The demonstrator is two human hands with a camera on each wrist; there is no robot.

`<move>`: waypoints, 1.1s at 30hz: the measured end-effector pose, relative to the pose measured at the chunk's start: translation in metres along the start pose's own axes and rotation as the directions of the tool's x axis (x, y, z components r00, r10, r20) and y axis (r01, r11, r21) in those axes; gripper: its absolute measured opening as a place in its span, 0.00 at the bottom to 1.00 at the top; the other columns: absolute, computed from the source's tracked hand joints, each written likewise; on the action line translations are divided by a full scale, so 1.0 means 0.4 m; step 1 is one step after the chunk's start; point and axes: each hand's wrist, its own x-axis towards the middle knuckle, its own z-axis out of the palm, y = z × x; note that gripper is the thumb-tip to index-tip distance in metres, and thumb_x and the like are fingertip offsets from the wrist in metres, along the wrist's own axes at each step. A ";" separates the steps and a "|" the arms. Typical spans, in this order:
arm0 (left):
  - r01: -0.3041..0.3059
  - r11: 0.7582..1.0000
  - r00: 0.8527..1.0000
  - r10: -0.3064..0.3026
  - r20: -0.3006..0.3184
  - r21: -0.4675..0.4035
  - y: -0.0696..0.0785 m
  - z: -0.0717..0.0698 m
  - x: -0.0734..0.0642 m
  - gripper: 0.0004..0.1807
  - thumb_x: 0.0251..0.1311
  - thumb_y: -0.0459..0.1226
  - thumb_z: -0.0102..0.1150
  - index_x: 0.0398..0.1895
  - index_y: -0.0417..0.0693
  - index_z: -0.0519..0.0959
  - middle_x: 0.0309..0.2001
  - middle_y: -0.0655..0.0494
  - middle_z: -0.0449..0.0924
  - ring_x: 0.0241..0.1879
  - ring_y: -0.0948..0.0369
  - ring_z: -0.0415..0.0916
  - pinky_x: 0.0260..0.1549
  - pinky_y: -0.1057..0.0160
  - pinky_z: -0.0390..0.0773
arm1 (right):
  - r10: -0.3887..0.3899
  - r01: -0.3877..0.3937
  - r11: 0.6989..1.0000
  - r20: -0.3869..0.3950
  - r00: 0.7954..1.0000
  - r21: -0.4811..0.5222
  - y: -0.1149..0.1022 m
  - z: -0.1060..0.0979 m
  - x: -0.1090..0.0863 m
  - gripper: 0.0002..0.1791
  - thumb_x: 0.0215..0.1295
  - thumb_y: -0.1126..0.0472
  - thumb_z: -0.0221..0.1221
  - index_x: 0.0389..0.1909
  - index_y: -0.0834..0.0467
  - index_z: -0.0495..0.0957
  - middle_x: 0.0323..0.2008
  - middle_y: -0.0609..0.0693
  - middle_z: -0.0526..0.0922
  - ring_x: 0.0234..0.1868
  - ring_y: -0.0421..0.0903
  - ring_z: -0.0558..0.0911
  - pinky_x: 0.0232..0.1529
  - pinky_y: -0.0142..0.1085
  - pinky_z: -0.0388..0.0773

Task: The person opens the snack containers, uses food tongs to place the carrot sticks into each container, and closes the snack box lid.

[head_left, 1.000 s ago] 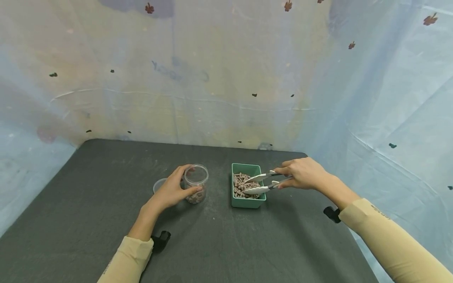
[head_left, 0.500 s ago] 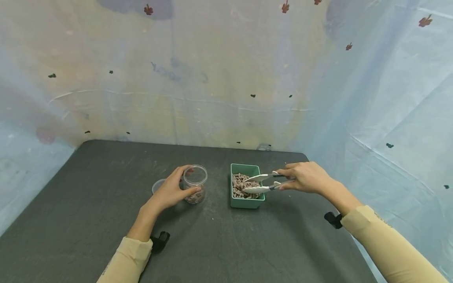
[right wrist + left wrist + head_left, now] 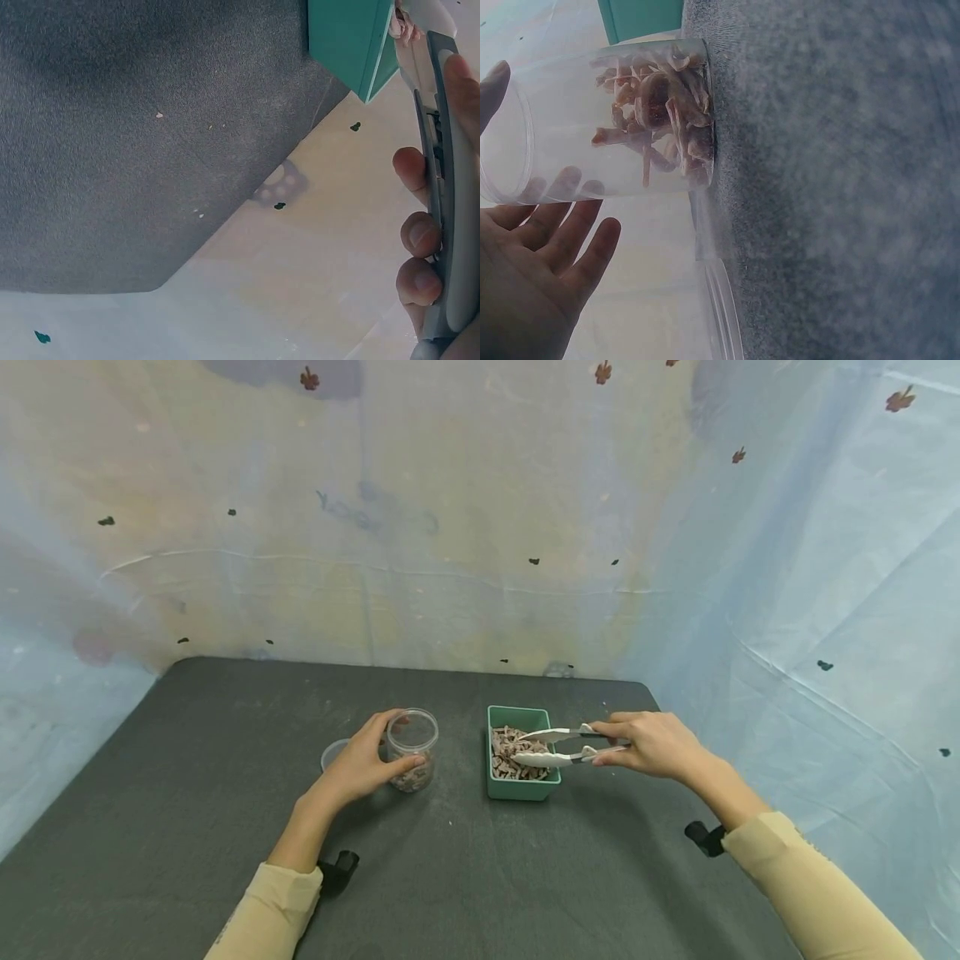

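Note:
In the head view my left hand (image 3: 360,764) holds a clear, lidless plastic jar (image 3: 413,737) upright on the table, thumb on the near side and fingers behind. Brownish-pink, twig-like pieces (image 3: 660,112) fill its lower part in the left wrist view. My right hand (image 3: 651,743) grips a pair of tongs (image 3: 546,761) with pale tips and grey handles. Their arms stand apart, with the tips inside a green rectangular container (image 3: 523,791) among similar pieces (image 3: 513,747). In the right wrist view, fingers (image 3: 420,234) curl around the tong handles; the tips are mostly out of sight.
A clear round lid (image 3: 332,752) lies on the dark table (image 3: 465,877), partly hidden behind my left hand. A pale patterned plastic sheet (image 3: 450,527) hangs behind the table and along its right side. Small white crumbs (image 3: 159,115) dot the tabletop.
My right hand has shifted slightly right and toward me, while the tong tips stay among the pieces. The left hand and jar hold their place.

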 end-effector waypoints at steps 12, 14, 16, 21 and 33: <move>0.001 1.000 1.000 -0.001 0.000 -0.004 0.003 -0.002 -0.001 0.49 0.63 0.59 0.70 0.79 0.47 0.59 0.72 0.44 0.66 0.69 0.42 0.68 0.64 0.37 0.72 | 0.039 -0.038 0.998 -0.030 0.999 0.045 0.003 0.023 -0.017 0.30 0.62 0.42 0.71 0.61 0.55 0.85 0.40 0.45 0.85 0.24 0.32 0.70 0.21 0.31 0.66; 0.003 1.000 1.000 -0.003 0.000 -0.003 0.003 -0.002 -0.001 0.49 0.63 0.59 0.70 0.79 0.47 0.59 0.72 0.44 0.66 0.70 0.42 0.67 0.64 0.37 0.72 | 0.045 -0.042 0.997 -0.049 0.998 0.059 0.005 0.030 -0.020 0.31 0.62 0.42 0.71 0.61 0.55 0.85 0.39 0.45 0.86 0.24 0.32 0.70 0.21 0.31 0.66; 0.004 1.000 1.000 -0.004 0.000 -0.003 0.003 -0.001 -0.001 0.49 0.63 0.59 0.70 0.79 0.48 0.60 0.72 0.44 0.66 0.70 0.42 0.67 0.64 0.37 0.72 | 0.051 -0.046 0.997 -0.069 0.996 0.068 0.006 0.037 -0.023 0.31 0.61 0.42 0.72 0.61 0.55 0.85 0.39 0.45 0.86 0.23 0.31 0.70 0.21 0.30 0.66; 0.003 1.000 1.000 -0.003 0.000 0.003 0.002 0.000 -0.002 0.49 0.63 0.59 0.70 0.79 0.48 0.59 0.72 0.44 0.66 0.69 0.42 0.68 0.64 0.37 0.72 | 0.064 -0.054 0.994 -0.109 0.992 0.094 0.007 0.053 -0.028 0.30 0.60 0.42 0.72 0.60 0.54 0.86 0.38 0.44 0.85 0.23 0.31 0.69 0.21 0.30 0.66; 0.001 1.000 1.000 -0.001 0.004 -0.004 0.003 -0.001 -0.002 0.49 0.63 0.59 0.70 0.80 0.48 0.59 0.72 0.44 0.66 0.69 0.42 0.68 0.64 0.37 0.72 | 0.157 -0.134 0.978 -0.137 0.978 0.161 0.002 0.080 -0.038 0.31 0.60 0.45 0.74 0.62 0.56 0.85 0.44 0.48 0.87 0.26 0.35 0.71 0.24 0.33 0.68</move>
